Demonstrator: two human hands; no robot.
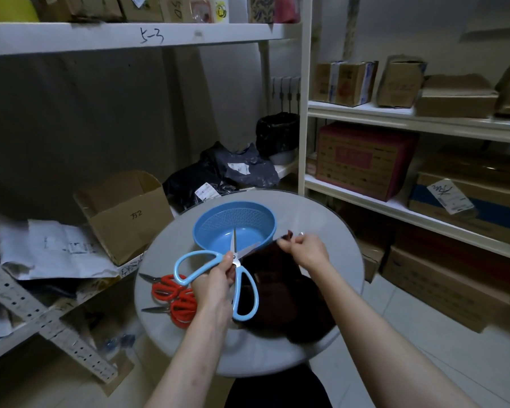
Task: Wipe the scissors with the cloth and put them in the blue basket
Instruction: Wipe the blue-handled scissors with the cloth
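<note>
The left hand [215,278] grips the blue scissors [236,259] at their pivot, one blade pointing to 12 o'clock over the blue basket [233,216], the other to 2 o'clock at the dark cloth [277,278] pinched by the right hand [305,250]

Storeroom: metal shelving [395,116] stacked with cardboard boxes [365,160], hand-marked shelf label [151,36].

Open cardboard box [127,213], dark bags [233,169], white shelving [365,114], round table [321,222]
</note>
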